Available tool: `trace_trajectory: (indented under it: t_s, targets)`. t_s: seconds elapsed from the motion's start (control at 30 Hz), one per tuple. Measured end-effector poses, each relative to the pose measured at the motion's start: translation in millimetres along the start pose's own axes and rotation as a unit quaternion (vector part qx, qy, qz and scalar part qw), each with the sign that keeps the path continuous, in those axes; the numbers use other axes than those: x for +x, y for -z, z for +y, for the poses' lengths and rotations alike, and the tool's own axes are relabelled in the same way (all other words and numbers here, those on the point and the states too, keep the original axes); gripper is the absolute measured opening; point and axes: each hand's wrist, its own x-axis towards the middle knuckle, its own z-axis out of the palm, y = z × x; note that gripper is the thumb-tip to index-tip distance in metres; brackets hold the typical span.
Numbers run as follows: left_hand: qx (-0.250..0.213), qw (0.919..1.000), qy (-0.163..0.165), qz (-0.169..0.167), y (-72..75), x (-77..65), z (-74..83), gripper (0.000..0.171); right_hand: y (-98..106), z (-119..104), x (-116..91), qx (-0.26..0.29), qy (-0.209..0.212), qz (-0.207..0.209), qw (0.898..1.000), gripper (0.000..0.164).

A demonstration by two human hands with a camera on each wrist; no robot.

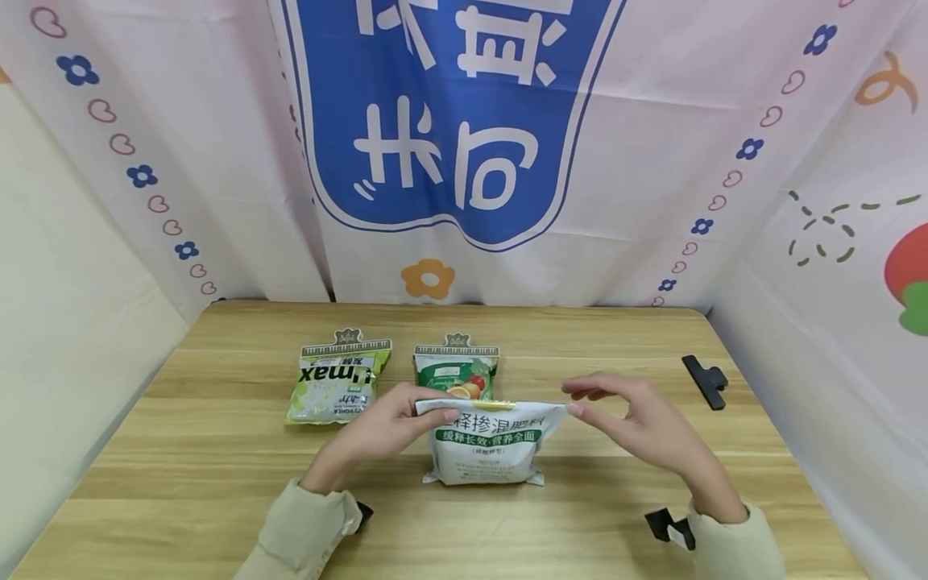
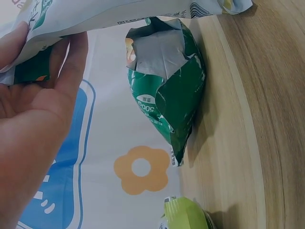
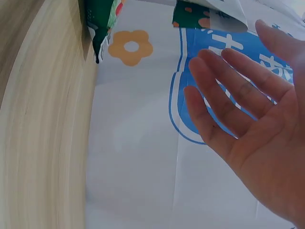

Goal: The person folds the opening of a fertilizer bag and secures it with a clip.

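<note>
A white fertilizer bag [image 1: 487,459] with a green band of print stands upright on the table, its top edge folded down flat. At its upper left corner my left hand [image 1: 391,423] pinches the fold, thumb on the near side and fingers behind, as the left wrist view also shows with the bag [image 2: 114,14]. My right hand [image 1: 641,423] is at the upper right corner, thumb tip right at the fold. In the right wrist view, the right hand's [image 3: 252,114] fingers are spread and relaxed, with nothing gripped, beside the bag's corner [image 3: 224,9].
Behind stands a green bag [image 1: 444,372] with fruit print, topped by a grey ruler-marked clip [image 1: 457,350]. Left of it lies a lime-green bag [image 1: 333,395] with a similar clip [image 1: 346,347]. A black clip [image 1: 705,382] rests at the right of the wooden table [image 1: 181,459].
</note>
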Motion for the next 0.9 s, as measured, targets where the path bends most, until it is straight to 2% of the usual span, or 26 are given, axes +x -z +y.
trace_trajectory:
  t_s: [0.17, 0.37, 0.63, 0.9]
  targets:
    - [0.002, 1.0000, -0.001, 0.002, 0.2, 0.5, 0.9, 0.028, 8.8, 5.8, -3.6, -0.005, -0.020, 0.012, 1.000, 0.023]
    - [0.004, 0.9999, 0.011, 0.002, -0.4, -0.3, 2.0, 0.028, 17.8, 15.0, -7.9, -0.015, -0.034, 0.029, 0.999, 0.021]
    - [-0.001, 1.0000, 0.007, 0.002, -0.5, -0.5, 1.5, 0.029, 29.1, 26.6, -10.0, -0.069, -0.024, 0.075, 0.994, 0.017]
    - [0.005, 1.0000, 0.002, 0.003, 0.0, -0.3, 1.4, 0.029, 39.3, 54.8, -13.2, -0.121, -0.077, 0.089, 0.986, 0.019]
